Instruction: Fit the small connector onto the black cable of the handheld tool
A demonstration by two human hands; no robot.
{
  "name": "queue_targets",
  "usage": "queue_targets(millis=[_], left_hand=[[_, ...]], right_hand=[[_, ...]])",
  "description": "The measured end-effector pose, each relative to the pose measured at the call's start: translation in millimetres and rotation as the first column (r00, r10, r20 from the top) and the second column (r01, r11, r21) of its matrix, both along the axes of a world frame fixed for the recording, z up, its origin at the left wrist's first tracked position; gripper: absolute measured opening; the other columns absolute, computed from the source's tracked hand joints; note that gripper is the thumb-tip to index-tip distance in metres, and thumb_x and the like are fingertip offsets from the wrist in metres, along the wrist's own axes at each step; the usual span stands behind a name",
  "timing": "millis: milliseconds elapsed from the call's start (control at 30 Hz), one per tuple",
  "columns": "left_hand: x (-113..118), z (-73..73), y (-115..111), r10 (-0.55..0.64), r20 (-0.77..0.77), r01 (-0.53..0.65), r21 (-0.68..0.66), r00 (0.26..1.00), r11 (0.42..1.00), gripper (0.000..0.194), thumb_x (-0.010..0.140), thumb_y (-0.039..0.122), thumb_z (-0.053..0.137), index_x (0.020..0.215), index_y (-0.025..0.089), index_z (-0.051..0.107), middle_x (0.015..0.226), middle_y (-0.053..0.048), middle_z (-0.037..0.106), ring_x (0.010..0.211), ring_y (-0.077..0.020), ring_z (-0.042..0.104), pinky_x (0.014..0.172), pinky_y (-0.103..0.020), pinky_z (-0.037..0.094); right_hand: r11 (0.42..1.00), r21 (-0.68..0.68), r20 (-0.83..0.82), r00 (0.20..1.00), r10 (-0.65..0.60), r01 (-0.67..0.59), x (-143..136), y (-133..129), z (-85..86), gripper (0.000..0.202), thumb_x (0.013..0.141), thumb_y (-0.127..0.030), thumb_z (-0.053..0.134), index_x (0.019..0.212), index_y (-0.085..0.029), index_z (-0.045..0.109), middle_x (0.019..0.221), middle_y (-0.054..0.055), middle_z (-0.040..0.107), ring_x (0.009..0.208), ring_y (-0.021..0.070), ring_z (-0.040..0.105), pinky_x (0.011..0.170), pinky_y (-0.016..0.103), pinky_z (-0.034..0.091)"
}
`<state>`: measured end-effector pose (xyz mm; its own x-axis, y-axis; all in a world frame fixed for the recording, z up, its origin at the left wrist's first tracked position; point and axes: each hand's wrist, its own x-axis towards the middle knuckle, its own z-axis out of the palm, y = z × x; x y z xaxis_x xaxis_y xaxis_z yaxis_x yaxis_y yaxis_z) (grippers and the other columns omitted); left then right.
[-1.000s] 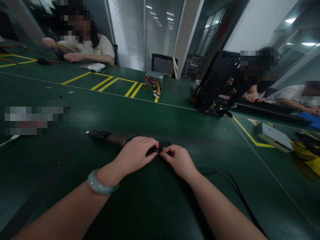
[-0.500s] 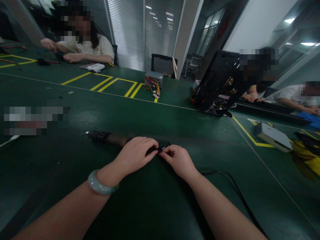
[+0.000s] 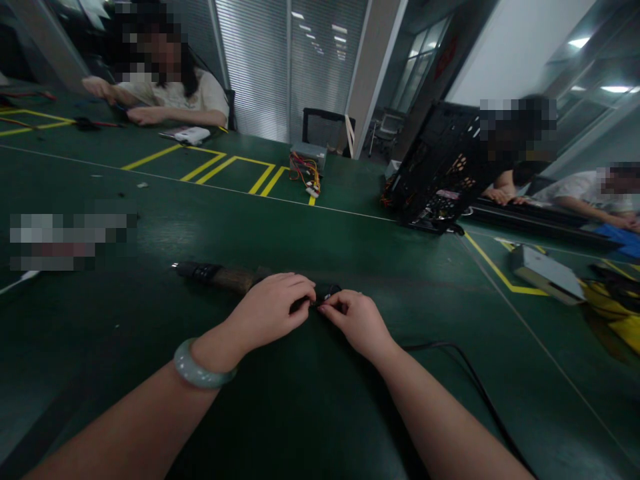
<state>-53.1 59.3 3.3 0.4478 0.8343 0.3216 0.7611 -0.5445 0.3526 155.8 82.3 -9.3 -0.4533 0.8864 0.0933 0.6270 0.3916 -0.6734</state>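
Observation:
A long electric screwdriver (image 3: 230, 279), black with a worn brown grip, lies across the green table with its metal tip to the left. My left hand (image 3: 277, 303), a jade-coloured bangle at the wrist, is closed over the tool's right part, fingers curled and thumb underneath. Beside it my right hand (image 3: 357, 320) makes a pinch close to the black rear end (image 3: 327, 291) of the tool. The fingertips of both hands almost meet there, and whatever small part the right one pinches is hidden. A black cable (image 3: 460, 350) shows from behind my right forearm.
Further back stand a power supply (image 3: 307, 157) with coloured wires and a tilted black computer case (image 3: 435, 167). At right lie a grey metal box (image 3: 547, 273) and a yellow bag (image 3: 617, 310). Several people sit around the table (image 3: 200, 220). A blurred-out object lies at left.
My left thumb and fingertips have shifted slightly left, away from the right fingertips, uncovering a bit more of the tool's rear end. The right hand has hardly moved.

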Motion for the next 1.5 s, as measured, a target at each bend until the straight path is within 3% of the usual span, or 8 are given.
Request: queue_targets(millis=[467, 633, 867, 1000, 1200, 1367, 1500], left_hand=[[-8, 2.2, -1, 0.034, -0.012, -0.034, 0.009, 0.999, 0.999, 0.022, 0.084, 0.022, 0.052, 0.101, 0.025, 0.066, 0.119, -0.002, 0.063, 0.111, -0.0221, 0.057, 0.105, -0.046, 0.038], [-13, 6.4, 0, -0.04, -0.068, 0.038, -0.028, 0.997, 0.999, 0.032, 0.083, 0.028, 0.058, 0.115, 0.029, 0.062, 0.123, 0.0, 0.062, 0.111, -0.0217, 0.058, 0.097, -0.041, 0.045], [-9, 0.4, 2, 0.01, -0.074, -0.012, -0.036, 0.997, 0.999, 0.024, 0.084, 0.025, 0.057, 0.108, 0.028, 0.062, 0.114, 0.001, 0.065, 0.105, -0.0206, 0.061, 0.091, -0.039, 0.046], [-9, 2.7, 2, -0.052, -0.092, 0.05, -0.023, 0.994, 0.998, 0.02, 0.087, 0.024, 0.054, 0.104, 0.029, 0.063, 0.116, 0.003, 0.065, 0.106, -0.0199, 0.06, 0.09, -0.039, 0.046], [-6, 2.0, 1, -0.033, -0.076, 0.035, 0.024, 0.997, 0.999, 0.017, 0.086, 0.024, 0.056, 0.101, 0.026, 0.063, 0.114, 0.0, 0.065, 0.109, -0.0211, 0.058, 0.105, -0.045, 0.037], [-5, 0.7, 0, -0.031, -0.056, 0.031, -0.006, 0.998, 1.0, 0.021, 0.087, 0.023, 0.054, 0.105, 0.026, 0.062, 0.112, 0.0, 0.066, 0.105, -0.0208, 0.059, 0.093, -0.04, 0.045], [-5, 1.9, 1, -0.059, -0.065, 0.059, -0.015, 0.996, 0.998, 0.019, 0.087, 0.021, 0.054, 0.103, 0.028, 0.063, 0.113, 0.001, 0.065, 0.106, -0.0214, 0.059, 0.092, -0.041, 0.045]], right_hand=[[1.0, 0.007, -0.005, 1.0, 0.001, -0.001, 1, 0, -1.5, 0.009, 0.084, -0.031, 0.067, 0.082, -0.024, 0.073, 0.086, -0.001, 0.071, 0.079, 0.0159, 0.062, 0.078, 0.029, 0.041], [1.0, 0.011, -0.012, 1.0, 0.011, -0.011, 1, 1, -4.3, 0.009, 0.085, -0.031, 0.067, 0.084, -0.025, 0.073, 0.086, -0.001, 0.071, 0.081, 0.0162, 0.062, 0.079, 0.029, 0.041], [1.0, 0.002, -0.011, 1.0, -0.002, 0.002, 1, 1, -3.5, 0.009, 0.084, -0.031, 0.067, 0.083, -0.024, 0.073, 0.087, 0.0, 0.072, 0.082, 0.0167, 0.063, 0.079, 0.029, 0.041], [1.0, 0.004, -0.016, 1.0, 0.004, -0.004, 1, 0, -3.0, 0.009, 0.085, -0.031, 0.067, 0.084, -0.024, 0.073, 0.088, -0.001, 0.072, 0.084, 0.0165, 0.063, 0.079, 0.029, 0.041], [1.0, 0.004, -0.003, 1.0, 0.003, -0.003, 1, 0, -1.0, 0.009, 0.084, -0.031, 0.067, 0.084, -0.024, 0.073, 0.088, -0.001, 0.072, 0.084, 0.0162, 0.062, 0.08, 0.029, 0.04], [1.0, -0.015, 0.019, 1.0, -0.002, 0.002, 0, 0, 1.8, 0.011, 0.085, -0.032, 0.066, 0.084, -0.024, 0.073, 0.09, 0.0, 0.072, 0.085, 0.017, 0.063, 0.081, 0.03, 0.041], [1.0, -0.021, 0.031, 0.999, -0.009, 0.009, 0, -1, 2.3, 0.012, 0.085, -0.032, 0.065, 0.085, -0.024, 0.073, 0.091, 0.001, 0.072, 0.085, 0.0177, 0.063, 0.081, 0.031, 0.041]])
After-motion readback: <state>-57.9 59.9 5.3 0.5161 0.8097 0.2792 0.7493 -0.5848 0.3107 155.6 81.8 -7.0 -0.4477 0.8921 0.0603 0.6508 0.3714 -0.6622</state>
